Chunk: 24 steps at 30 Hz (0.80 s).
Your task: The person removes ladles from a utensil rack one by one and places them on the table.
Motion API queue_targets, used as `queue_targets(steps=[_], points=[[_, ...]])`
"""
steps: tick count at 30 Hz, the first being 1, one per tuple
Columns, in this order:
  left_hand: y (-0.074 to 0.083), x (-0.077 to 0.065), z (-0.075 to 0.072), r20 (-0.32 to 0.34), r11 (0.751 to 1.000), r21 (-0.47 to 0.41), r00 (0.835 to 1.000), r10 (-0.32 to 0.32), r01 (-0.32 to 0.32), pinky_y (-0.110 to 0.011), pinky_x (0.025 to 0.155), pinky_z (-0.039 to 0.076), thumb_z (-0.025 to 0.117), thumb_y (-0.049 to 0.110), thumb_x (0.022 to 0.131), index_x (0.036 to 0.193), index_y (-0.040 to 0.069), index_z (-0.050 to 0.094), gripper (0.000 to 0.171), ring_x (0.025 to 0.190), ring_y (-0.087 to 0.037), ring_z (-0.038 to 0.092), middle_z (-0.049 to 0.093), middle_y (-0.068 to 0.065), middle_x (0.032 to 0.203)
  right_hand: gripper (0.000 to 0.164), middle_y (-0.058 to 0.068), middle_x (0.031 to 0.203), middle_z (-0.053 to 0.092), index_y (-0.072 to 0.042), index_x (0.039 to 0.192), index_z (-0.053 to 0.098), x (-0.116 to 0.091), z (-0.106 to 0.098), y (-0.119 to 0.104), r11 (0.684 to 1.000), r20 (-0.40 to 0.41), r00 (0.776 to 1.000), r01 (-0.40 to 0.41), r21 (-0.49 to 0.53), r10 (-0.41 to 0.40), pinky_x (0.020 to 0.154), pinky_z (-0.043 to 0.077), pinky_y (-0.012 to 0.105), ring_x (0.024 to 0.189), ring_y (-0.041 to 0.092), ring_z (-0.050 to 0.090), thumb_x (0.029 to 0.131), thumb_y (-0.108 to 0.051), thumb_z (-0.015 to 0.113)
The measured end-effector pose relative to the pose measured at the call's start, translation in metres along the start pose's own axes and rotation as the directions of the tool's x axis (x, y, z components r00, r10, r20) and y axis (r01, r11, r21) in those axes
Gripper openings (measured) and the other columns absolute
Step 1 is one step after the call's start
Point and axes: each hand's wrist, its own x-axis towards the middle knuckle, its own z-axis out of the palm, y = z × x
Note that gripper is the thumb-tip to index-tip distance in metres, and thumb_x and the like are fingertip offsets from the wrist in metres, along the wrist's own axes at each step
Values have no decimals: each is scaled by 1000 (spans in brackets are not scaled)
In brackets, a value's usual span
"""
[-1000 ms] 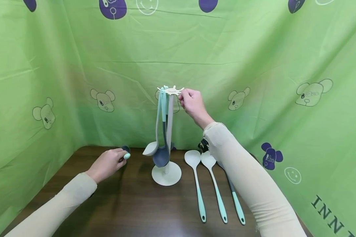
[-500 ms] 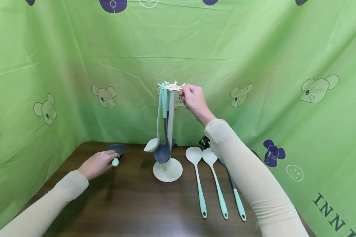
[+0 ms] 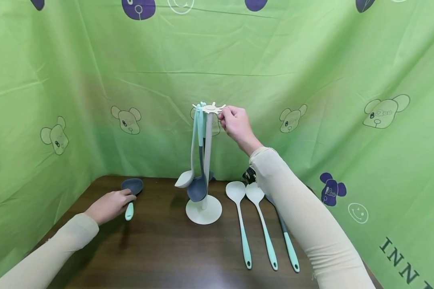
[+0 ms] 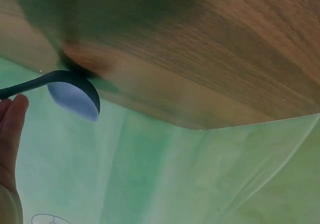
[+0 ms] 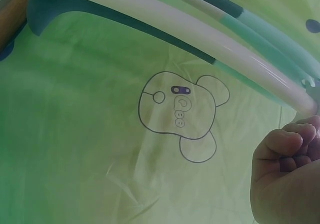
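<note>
At the left of the table, my left hand (image 3: 110, 205) grips a dark grey ladle (image 3: 132, 185) by its handle, whose mint end sticks out towards me. In the left wrist view the ladle's bowl (image 4: 75, 98) is close to the tabletop; I cannot tell if it touches. My right hand (image 3: 236, 125), fingers curled, pinches an arm at the right of the white utensil rack's top (image 3: 211, 108). From the rack's left side hang a white ladle (image 3: 185, 179), a dark grey ladle (image 3: 197, 188) and another dark utensil, mostly hidden behind them.
The rack's round white base (image 3: 203, 216) stands mid-table. To its right lie two white turners or spoons, the nearer a white spoon (image 3: 236, 192), and a dark grey utensil with a mint handle (image 3: 291, 253), its head hidden by my right sleeve. A green printed cloth (image 3: 159, 80) surrounds the table.
My left hand has moved left and a little towards me with the ladle, whose bowl and handle now show more fully. The right hand stays at the rack's top.
</note>
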Motion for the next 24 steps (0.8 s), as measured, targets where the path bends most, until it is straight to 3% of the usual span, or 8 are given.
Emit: queue_targets(steps=[7, 13, 17, 24], points=[[3, -2, 0, 130, 1000, -20, 992, 4, -1, -25, 49, 43, 76, 3, 65, 79, 14, 63, 21, 57, -8, 54, 51, 5, 70, 28, 2, 59, 51, 7, 84, 58, 0, -2, 0, 1000, 2, 1000, -1, 0, 1, 40, 28, 21, 47, 9, 38, 91, -16, 42], [4, -7, 11, 156, 999, -19, 987, 37, -35, -24, 45, 40, 73, 0, 62, 74, 14, 60, 23, 54, -8, 51, 49, 6, 66, 27, 3, 59, 50, 4, 81, 58, -2, -2, 0, 1000, 18, 1000, -3, 4, 3, 39, 28, 21, 46, 9, 37, 91, -16, 43], [5, -9, 18, 189, 999, -7, 981, 50, -50, -23, 46, 41, 74, 2, 63, 75, 15, 59, 22, 54, -7, 51, 48, 6, 66, 28, 4, 59, 50, 7, 85, 57, -2, -3, -1, 1000, 17, 1000, -2, 4, 2, 39, 28, 21, 46, 9, 37, 91, -16, 42], [4, -14, 21, 230, 999, -1, 972, 37, -38, -24, 46, 41, 75, 3, 65, 75, 15, 60, 22, 56, -8, 53, 50, 5, 66, 28, 3, 59, 50, 8, 86, 57, -1, -2, -1, 1000, 20, 1000, -12, -2, 12, 39, 28, 21, 45, 9, 37, 92, -15, 42]])
